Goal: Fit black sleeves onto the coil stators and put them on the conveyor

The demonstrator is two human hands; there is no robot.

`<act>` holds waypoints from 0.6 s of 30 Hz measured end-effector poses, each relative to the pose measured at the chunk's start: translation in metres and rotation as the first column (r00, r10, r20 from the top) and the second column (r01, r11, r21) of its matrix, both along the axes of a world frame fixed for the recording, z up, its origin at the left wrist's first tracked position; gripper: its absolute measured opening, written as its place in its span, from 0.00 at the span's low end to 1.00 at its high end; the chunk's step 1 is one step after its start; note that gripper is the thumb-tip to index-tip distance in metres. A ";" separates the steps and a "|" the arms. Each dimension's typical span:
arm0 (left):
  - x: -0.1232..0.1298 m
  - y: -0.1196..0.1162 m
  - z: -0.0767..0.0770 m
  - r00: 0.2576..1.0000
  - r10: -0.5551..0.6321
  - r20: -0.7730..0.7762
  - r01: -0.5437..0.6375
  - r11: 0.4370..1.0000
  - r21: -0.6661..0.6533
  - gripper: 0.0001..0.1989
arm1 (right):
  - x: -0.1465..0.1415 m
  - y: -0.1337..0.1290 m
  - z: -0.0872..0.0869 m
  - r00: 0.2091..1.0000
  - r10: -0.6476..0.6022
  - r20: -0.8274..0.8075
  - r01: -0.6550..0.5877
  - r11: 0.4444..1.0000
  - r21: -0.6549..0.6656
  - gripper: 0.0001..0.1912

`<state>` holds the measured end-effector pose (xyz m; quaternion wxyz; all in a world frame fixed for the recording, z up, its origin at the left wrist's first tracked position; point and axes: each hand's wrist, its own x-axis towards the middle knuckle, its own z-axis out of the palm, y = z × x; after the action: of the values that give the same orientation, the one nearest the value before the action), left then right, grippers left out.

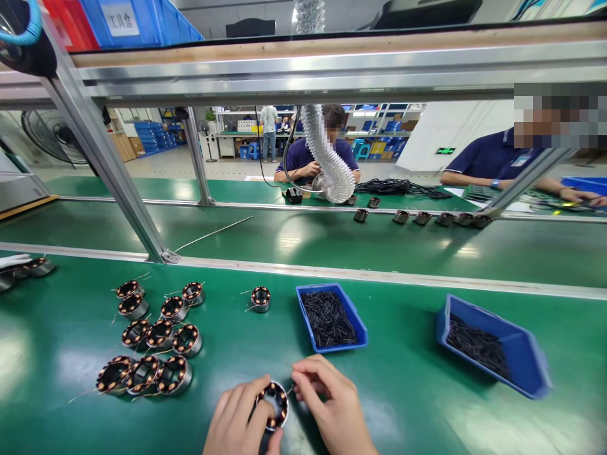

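Observation:
My left hand is wrapped round a motor stator, a metal ring with copper windings and black insulation, at the bottom middle. It is tilted so that its open face shows. To its right, my right hand is closed in a pinch at a thin wire lead coming off the ring. Whether a small piece is also between those fingertips cannot be made out. Above my hands stands a single stator. A blue bin full of short black tubes lies just beyond my right hand.
Rows of stators with loose leads stand at left. Another blue bin of black tubes sits at right. A metal frame post and overhead rail cross the view. Across the bench, two people work near a flexible duct and more stators.

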<state>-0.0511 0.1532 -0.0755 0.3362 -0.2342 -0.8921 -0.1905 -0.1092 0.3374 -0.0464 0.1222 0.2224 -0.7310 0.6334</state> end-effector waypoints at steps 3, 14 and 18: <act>-0.001 -0.002 0.001 1.000 0.000 -0.005 0.000 1.000 -0.019 0.04 | 0.001 0.000 -0.003 0.999 -0.005 -0.034 0.006 1.000 0.028 0.07; 0.003 0.007 0.001 0.999 0.036 0.030 -0.038 0.996 0.079 0.05 | -0.001 0.000 -0.003 0.997 -0.025 -0.070 0.028 0.999 0.046 0.06; 0.002 0.005 0.003 1.000 0.027 0.003 -0.027 0.999 0.027 0.04 | -0.001 0.000 -0.007 0.998 -0.023 -0.066 0.028 0.996 0.081 0.07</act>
<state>-0.0492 0.1578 -0.0725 0.3407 -0.2173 -0.8930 -0.1983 -0.1102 0.3379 -0.0534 0.1449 0.2385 -0.7548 0.5937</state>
